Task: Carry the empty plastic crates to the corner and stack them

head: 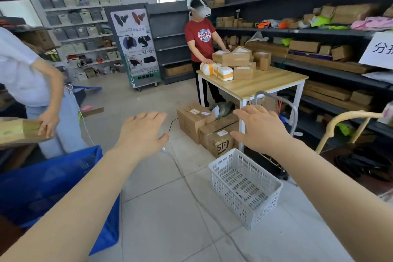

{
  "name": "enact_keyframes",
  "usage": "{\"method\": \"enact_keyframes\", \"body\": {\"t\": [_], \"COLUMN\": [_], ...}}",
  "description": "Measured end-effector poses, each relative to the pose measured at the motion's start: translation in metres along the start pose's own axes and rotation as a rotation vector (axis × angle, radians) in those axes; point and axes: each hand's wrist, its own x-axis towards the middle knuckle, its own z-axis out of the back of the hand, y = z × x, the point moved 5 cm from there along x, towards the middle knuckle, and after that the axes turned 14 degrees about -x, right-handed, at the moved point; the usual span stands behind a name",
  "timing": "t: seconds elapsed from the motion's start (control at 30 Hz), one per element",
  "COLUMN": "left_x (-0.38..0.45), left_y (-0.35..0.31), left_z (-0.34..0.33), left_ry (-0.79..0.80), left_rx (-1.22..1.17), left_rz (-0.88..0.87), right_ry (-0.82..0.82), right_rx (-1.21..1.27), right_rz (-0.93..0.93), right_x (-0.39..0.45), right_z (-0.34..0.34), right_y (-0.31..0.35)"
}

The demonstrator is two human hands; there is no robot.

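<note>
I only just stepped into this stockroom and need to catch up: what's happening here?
The camera wearer holds the left hand and right hand out, open and empty, above the floor. A white plastic crate sits empty below the right hand, untouched; a blue crate stands to the left. A person in a red shirt handles parcels on the wooden table.

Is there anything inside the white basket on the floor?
Empty. Through the white crate's open top only its bare slotted bottom and walls show.

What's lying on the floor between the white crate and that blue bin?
In the head view, bare floor tiles with one thin cable trailing across them separate the white crate from the blue bin.
</note>
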Motion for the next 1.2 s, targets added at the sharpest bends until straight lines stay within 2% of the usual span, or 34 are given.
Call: {"method": "enact_keyframes", "body": {"t": [0.4, 0.77, 1.07, 1.2], "left_x": [0.226, 0.449, 0.557, 0.581], "left_y": [-0.009, -0.013, -0.038, -0.068], "left_z": [-0.075, -0.191, -0.312, -0.371], "left_ry": [0.074, 0.207, 0.423, 0.516], "left_rx": [-0.027, -0.100, -0.081, -0.076], "left_rz": [-0.086, -0.357, -0.483, -0.491], "right_ry": [0.098, 0.306, 0.540, 0.574], "right_rx": [-0.018, -0.074, 0.006, 0.061], "right_rz": [-0.104, -0.391, -0.593, -0.645], "right_x": [0.180, 0.317, 0.345, 0.347], "right_z": [-0.083, -0.173, -0.285, -0.340], "right_y": [-0.082, -0.142, -0.175, -0.200]}}
